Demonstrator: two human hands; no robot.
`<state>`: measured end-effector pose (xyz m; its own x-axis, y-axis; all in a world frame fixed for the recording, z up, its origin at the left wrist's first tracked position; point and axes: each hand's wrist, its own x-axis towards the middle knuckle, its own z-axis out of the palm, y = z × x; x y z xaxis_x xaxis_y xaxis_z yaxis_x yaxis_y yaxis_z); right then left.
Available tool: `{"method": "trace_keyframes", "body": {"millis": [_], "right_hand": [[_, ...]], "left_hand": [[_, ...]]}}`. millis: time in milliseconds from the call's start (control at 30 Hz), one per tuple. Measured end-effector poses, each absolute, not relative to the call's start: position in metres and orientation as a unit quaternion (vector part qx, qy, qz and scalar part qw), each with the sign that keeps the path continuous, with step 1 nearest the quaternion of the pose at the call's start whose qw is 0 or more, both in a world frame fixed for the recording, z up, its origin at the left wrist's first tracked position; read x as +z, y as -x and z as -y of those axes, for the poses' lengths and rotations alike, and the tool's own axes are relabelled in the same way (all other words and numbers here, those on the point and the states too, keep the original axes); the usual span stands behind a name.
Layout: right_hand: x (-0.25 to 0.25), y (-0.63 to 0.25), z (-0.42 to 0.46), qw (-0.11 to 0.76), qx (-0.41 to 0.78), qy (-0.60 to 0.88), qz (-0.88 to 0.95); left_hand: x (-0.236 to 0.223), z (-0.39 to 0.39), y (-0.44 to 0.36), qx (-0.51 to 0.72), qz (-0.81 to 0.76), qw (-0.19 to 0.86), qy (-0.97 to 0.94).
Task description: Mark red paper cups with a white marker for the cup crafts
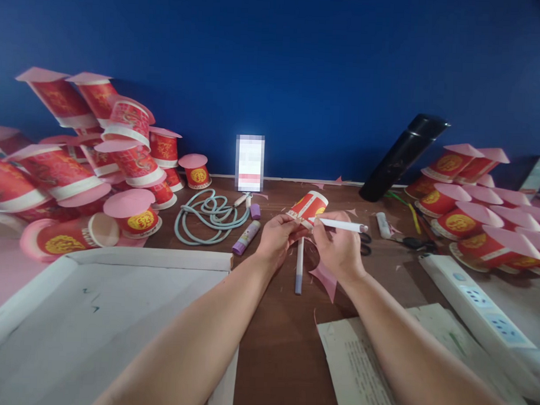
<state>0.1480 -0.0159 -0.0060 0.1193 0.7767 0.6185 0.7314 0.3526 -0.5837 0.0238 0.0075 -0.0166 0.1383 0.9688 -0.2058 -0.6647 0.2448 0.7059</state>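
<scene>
Tilted on its side, a red paper cup (313,204) with a gold pattern and white stripe is in the grip of my left hand (277,239). My right hand (338,246) is closed round a white marker (343,225), whose tip end meets the cup's side near the white band. Below the hands lies a second marker (299,267), white with a grey-violet end. A pink paper scrap (325,281) is beside it on the brown table (277,327). Dark scissor handles (366,244) show just right of my right hand.
Pink-topped red cups (130,210) are piled at left, with more (462,221) at right. A pale cable (194,217), purple glue stick (246,237) and black bottle (402,157) stand or lie behind. White box (151,316), papers (357,359) and power strip (479,304) flank my arms.
</scene>
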Motion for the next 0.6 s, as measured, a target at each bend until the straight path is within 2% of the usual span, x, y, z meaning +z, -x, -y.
{"method": "trace_keyframes", "body": {"millis": [600], "right_hand": [[-0.0047, -0.1482, 0.016, 0.481, 0.025, 0.565, 0.67]], "left_hand": [[-0.0112, -0.0051, -0.0216, 0.566, -0.313, 0.727, -0.23]]}}
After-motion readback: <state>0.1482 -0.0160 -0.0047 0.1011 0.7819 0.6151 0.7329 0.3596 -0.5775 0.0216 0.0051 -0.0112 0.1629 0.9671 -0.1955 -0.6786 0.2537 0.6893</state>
